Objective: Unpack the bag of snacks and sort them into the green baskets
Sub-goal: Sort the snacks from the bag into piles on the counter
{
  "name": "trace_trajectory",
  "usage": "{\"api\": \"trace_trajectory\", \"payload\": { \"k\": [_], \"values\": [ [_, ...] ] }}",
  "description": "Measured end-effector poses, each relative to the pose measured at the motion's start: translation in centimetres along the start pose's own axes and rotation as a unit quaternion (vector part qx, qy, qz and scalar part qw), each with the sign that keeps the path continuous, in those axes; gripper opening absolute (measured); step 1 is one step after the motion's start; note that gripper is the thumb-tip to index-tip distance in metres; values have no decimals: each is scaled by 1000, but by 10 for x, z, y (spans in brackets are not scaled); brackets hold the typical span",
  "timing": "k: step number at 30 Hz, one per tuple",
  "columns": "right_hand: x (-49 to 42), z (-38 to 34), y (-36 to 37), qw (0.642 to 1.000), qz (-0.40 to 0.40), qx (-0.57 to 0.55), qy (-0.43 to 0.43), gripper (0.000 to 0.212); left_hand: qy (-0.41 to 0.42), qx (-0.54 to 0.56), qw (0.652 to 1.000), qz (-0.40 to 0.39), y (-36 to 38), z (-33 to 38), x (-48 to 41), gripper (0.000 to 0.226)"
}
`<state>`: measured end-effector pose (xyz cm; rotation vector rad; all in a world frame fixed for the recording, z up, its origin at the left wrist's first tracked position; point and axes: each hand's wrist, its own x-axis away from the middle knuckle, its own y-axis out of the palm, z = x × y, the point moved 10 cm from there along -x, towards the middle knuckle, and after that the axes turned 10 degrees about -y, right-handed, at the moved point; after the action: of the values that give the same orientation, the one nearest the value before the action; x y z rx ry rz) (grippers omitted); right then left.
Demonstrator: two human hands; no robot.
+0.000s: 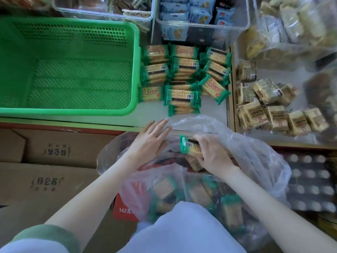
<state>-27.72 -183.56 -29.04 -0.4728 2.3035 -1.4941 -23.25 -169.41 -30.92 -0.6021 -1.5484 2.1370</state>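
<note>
My right hand (213,156) grips 1 green-wrapped cracker packet (187,143). My left hand (149,141) lies flat on the clear plastic bag (246,152). The green plastic basket (73,111) sits up-left.

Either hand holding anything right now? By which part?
Right hand grips a green cracker packet around one end; the other end sticks out toward the left hand, which holds nothing: straight fingers rest on the plastic bag.

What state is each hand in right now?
Left hand: open, straight fingers against the clear plastic bag.
Right hand: closed, holding a green-wrapped cracker packet.
</note>
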Motion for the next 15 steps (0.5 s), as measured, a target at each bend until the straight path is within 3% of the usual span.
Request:
{"api": "trace_trajectory", "payload": {
  "k": [3,5,6,8,9,10,12,13,15],
  "values": [
    [-5,49,-50,984,126,-51,112,62,-7,47,998,34,-18,5,-27,39],
    [-10,84,-66,947,176,-150,224,53,-11,52,997,56,-24,11,-45,34],
    [-11,101,-67,907,198,-235,288,47,-10,50,997,64,-25,15,-53,33],
    [-14,126,-64,777,259,-431,377,37,-7,41,997,70,-22,20,-66,35],
    [-20,136,-64,746,276,-472,380,36,-8,31,997,66,-19,22,-72,38],
    [-30,142,-70,778,264,-440,363,38,-12,17,998,57,-14,22,-77,41],
    [-55,146,-75,920,152,-212,294,48,-25,-13,999,35,-5,18,-86,47],
    [-64,148,-66,958,82,-93,259,56,-30,-28,999,24,-1,15,-90,49],
    [-74,156,-43,977,-13,42,210,67,-39,-52,998,8,7,10,-97,50]
  ]
}}
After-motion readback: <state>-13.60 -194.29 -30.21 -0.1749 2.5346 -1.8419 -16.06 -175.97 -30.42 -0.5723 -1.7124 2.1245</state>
